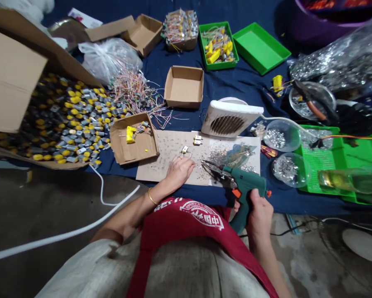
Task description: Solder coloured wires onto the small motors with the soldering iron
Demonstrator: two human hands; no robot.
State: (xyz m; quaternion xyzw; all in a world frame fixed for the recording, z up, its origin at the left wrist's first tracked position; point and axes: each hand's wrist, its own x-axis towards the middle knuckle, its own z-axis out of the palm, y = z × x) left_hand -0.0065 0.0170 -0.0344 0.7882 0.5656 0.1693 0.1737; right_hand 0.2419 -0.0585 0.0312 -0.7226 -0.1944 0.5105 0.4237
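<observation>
My right hand (260,211) is wrapped round the grip of a green soldering gun (246,182) with an orange trigger. The gun's metal tip points left, low over a pale work board (167,165). My left hand (180,170) lies on that board with its fingers curled together; what they hold, if anything, is hidden. Just beyond those fingers sits a small motor (185,149) with a white end, and a short pale wire shows beside it. Two more small motors (197,140) lie side by side farther back. Dark bits of scrap (215,157) are scattered near the gun's tip.
A white fan (227,120) stands behind the board. To the left are a small cardboard box (134,155) with yellow parts, bundled wires (133,91) and a large carton of motors (77,120). Tubs of metal pieces (285,169) and green trays (322,161) stand right.
</observation>
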